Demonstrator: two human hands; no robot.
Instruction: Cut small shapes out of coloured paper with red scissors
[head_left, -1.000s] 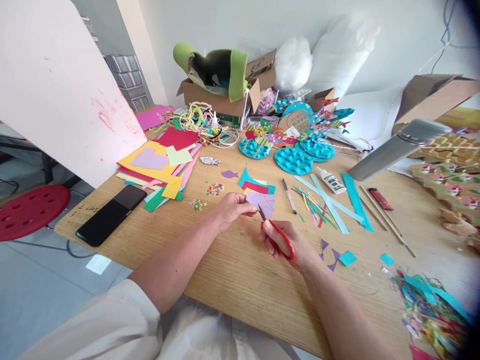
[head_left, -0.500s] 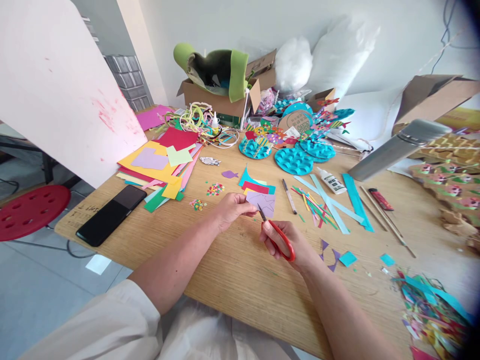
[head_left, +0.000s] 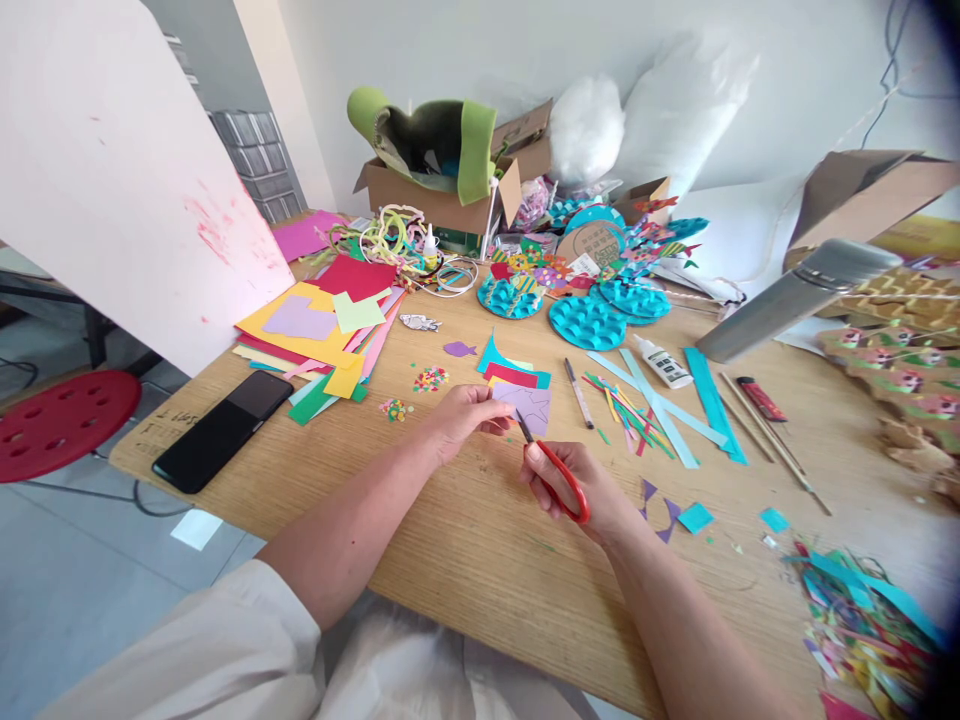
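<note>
My left hand [head_left: 472,418] pinches the left edge of a small light purple paper [head_left: 534,402] that bears a drawn outline. In my right hand [head_left: 566,480] is a pair of scissors with red handles [head_left: 571,478], its dark blades against the paper's lower left part. Just behind the paper lie blue, red and yellow paper pieces [head_left: 517,377]. A cut purple paper fish [head_left: 460,349] rests to the left, near small heaps of colourful paper bits [head_left: 431,379]. Purple offcuts [head_left: 663,518] lie right of my right hand.
At left are stacked coloured papers [head_left: 300,325] and a black phone [head_left: 222,430]. To the right lie a pen [head_left: 579,392], paper strips [head_left: 660,415], a glue bottle [head_left: 663,362], a grey flask [head_left: 799,300] and a pile of scraps [head_left: 870,630]. Blue egg-tray discs [head_left: 587,322] stand at the back.
My left thumb and fingers have shifted slightly on the paper, towards the scissor blades. My right hand and the scissors are almost where they were.
</note>
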